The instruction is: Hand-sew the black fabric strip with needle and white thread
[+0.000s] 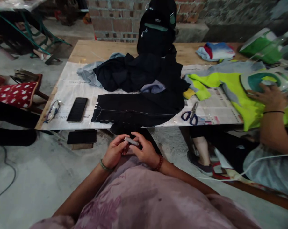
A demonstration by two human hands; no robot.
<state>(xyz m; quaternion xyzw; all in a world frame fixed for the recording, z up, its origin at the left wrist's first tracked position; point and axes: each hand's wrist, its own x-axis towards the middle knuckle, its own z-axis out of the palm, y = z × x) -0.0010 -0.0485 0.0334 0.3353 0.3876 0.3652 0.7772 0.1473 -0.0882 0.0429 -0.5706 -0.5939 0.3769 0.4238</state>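
Note:
In my lap, just off the table's front edge, both hands are closed around one small grey cylinder [131, 141], which looks like a thread spool. My left hand [114, 152] pinches its left end between thumb and fingertips. The fingers and thumb of my right hand [147, 151] close on its other end. Ahead of them lies a black garment [134, 108], one part spread flat with a pale line of stitches along it. Blue-handled scissors [191, 115] rest to the right of that cloth.
Newspaper covers much of the table [86, 51]. On it are a phone [77, 109], glasses [53, 111] and bunched dark clothes [134, 71]. A black backpack [157, 30] stands behind. At right, a co-worker's hand [268, 93] holds an iron [254, 82] on yellow-grey cloth [239, 95].

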